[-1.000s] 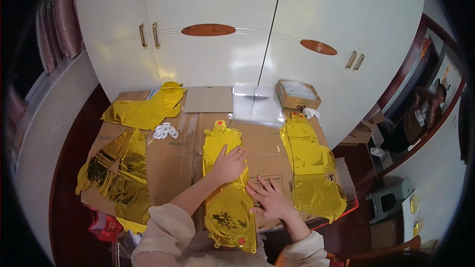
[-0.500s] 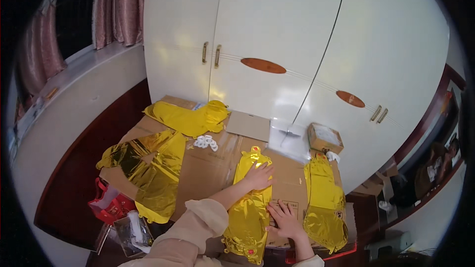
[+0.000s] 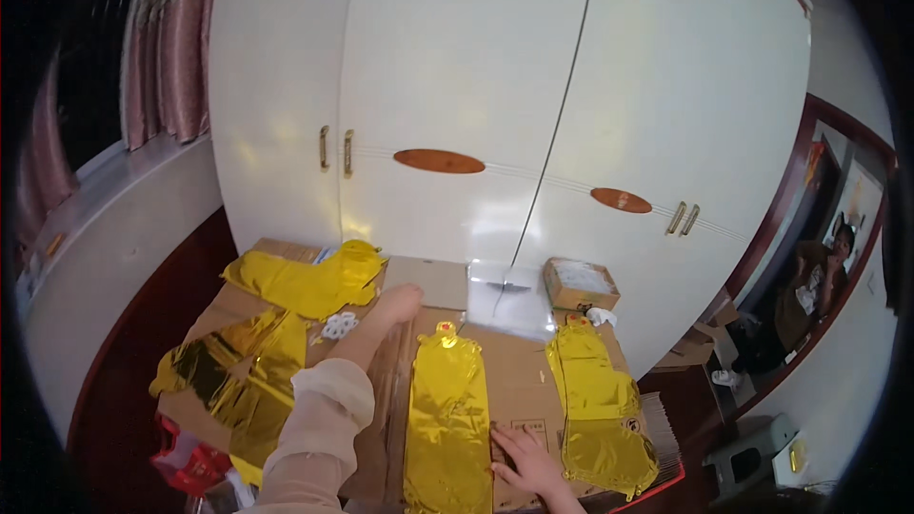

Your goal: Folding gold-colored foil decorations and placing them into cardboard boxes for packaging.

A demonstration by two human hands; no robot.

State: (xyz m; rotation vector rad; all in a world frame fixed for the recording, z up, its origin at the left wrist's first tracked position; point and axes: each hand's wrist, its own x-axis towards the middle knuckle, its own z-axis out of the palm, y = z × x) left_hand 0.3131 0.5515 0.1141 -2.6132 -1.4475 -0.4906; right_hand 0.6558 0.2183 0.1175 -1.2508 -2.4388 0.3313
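1. White wardrobe (image 3: 457, 57): broad backdrop, beyond the fingers of left hand (image 3: 400, 303) and right hand (image 3: 528, 464)
2. Brown cardboard (image 3: 519, 376): flat layer under both sets of fingers, bearing the foil
3. Left gold foil piece (image 3: 233, 371): left of the left fingers and nearer the wearer; creased, dark reflections
4. Middle gold foil piece (image 3: 447, 419): flat, lengthwise, its right edge at the right fingertips; far end (red spot on its tab) to the right of the left fingers and nearer the wearer
5. Right gold foil piece (image 3: 602, 409): right of the right fingers, a strip of cardboard between
6. Upper-left gold foil piece (image 3: 305, 284): left of the left fingers, its wide end near them
7. Clear plastic sheet (image 3: 509, 300): to the right of the left fingers
8. Greyish flat board (image 3: 433, 284): left near corner at the left fingers
9. Small carton (image 3: 581, 284): well right of the left fingers, past the clear sheet
10. Right hand: palm down, fingers released and loosely spread, thumb out
11. Left hand: arm stretched forward, fingertips hidden; cannot tell whether clenched or grasping the board
12. White rings (image 3: 339, 326): small cluster, left of the left fingers, slightly nearer the wearer
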